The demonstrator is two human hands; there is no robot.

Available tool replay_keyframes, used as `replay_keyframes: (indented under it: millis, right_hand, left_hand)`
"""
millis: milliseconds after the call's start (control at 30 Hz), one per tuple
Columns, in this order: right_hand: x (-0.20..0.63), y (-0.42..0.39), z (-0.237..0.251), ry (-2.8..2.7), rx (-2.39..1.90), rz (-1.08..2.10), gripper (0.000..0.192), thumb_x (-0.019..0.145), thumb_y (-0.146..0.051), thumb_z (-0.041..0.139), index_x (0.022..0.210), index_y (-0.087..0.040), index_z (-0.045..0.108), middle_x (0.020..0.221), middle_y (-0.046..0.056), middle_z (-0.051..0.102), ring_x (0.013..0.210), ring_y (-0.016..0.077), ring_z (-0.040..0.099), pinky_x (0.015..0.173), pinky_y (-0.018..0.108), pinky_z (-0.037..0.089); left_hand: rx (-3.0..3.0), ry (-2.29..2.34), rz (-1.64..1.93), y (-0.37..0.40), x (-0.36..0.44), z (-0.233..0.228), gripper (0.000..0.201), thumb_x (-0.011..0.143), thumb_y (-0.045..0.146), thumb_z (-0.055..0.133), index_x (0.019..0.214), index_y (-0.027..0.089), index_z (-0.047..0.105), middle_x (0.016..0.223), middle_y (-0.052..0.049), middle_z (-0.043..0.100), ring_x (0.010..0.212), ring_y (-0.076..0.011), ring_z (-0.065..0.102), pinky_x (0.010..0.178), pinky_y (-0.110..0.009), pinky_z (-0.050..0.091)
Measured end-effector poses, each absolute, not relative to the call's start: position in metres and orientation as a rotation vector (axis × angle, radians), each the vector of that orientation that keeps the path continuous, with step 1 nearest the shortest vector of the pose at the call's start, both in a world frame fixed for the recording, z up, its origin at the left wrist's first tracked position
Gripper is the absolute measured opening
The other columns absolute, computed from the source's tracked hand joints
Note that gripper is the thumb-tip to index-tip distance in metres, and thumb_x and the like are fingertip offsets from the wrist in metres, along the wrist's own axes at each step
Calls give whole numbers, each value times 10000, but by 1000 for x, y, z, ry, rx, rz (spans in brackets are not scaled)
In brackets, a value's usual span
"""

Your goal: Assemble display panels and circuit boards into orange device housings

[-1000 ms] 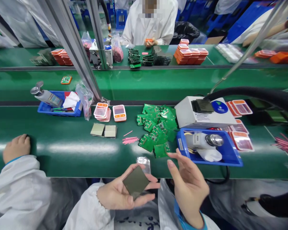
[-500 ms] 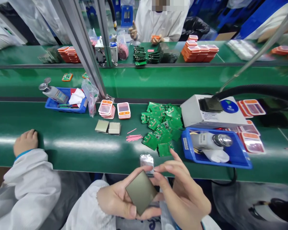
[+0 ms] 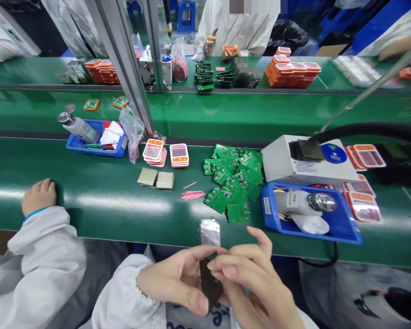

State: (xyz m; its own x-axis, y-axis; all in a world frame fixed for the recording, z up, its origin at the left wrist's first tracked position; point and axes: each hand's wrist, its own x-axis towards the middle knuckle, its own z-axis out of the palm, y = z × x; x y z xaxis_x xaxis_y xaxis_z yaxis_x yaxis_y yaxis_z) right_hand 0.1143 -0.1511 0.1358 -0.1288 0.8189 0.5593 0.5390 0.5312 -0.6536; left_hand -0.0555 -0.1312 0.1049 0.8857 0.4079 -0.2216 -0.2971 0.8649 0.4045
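One dark panel (image 3: 210, 290) is pinched in the left hand (image 3: 173, 281); the right hand (image 3: 256, 283) touches it, grip unclear; green boards (image 3: 234, 183) lie beyond.

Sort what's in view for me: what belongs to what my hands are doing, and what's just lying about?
In the job:
- dark square panel, in your left hand, right hand fingers against it
- perhaps the pale square panels, similarly shaped

Apparently just lying about:
- green circuit boards
- pink strips
- silvery packet
- right-side blue tray and its bottle
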Motion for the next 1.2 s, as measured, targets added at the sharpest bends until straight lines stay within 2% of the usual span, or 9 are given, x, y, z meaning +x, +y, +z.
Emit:
replay_keyframes:
  millis: [67,200,367,500,700,900,967,1133,1200]
  right_hand:
    - [114,-151,134,-1803,-1147,352,321,798,-26,510,982,-287,544,698,-75,718,577,132,630,1060,483,337]
    - [114,-150,133,-1812,-1153,363,334,790,-21,510,986,-290,532,707,-78,722,574,130,627,1056,473,330]
    - [113,-149,135,-1840,-1141,360,294,790,8,510,919,-257,521,738,-78,731,601,116,630,1036,408,330]
    - [112,-149,136,-1826,-1131,354,258,793,5,517,890,-234,522,735,-70,725,609,105,627,1029,387,329]
    - [112,-147,136,-1840,-1119,386,249,788,5,515,879,-226,518,698,-67,711,601,113,610,1017,393,316]
    - [112,-148,133,-1821,-1121,455,269,786,10,520,937,-212,520,697,-63,682,609,107,594,1022,396,299]
    - [112,-150,131,-1824,-1119,491,274,799,-3,515,962,-222,517,698,-64,672,616,116,594,1013,412,298]
    - [117,-152,125,-1854,-1082,663,286,810,2,504,996,-215,502,772,-38,657,698,125,601,1054,424,248]
    - [119,-153,124,-1868,-1064,726,286,815,6,495,999,-212,492,791,-35,650,721,125,600,1061,423,240]
  left_hand:
    - [389,353,356,-132,-55,104,699,626,257,824,1266,257,544,1093,-53,644,981,-195,648,913,-337,453]
    - [426,362,363,-130,-54,110,660,628,312,825,1232,258,567,988,-54,636,1043,-232,615,945,-389,428]
    - [467,380,357,-129,-53,109,628,636,320,813,1214,260,574,1014,-65,634,1014,-232,619,905,-387,451]
    - [490,369,388,-130,-55,108,597,647,199,768,1209,271,579,1022,-47,644,927,-203,647,870,-371,462]
    - [627,465,322,-127,-57,120,582,703,97,554,1248,299,527,1028,45,599,1008,-230,605,892,-469,371]
    - [515,425,289,-125,-53,111,574,616,98,698,1168,196,577,947,-27,607,810,-130,606,760,-264,461]
    - [492,414,287,-125,-52,109,568,610,100,696,1159,195,588,937,-22,608,779,-111,598,752,-250,464]
    - [600,379,259,-124,-51,110,510,687,151,597,1184,268,578,905,95,577,795,-77,605,781,-283,418]
    - [581,368,217,-122,-52,108,512,659,129,647,1157,235,592,889,80,588,769,-72,611,758,-246,440]
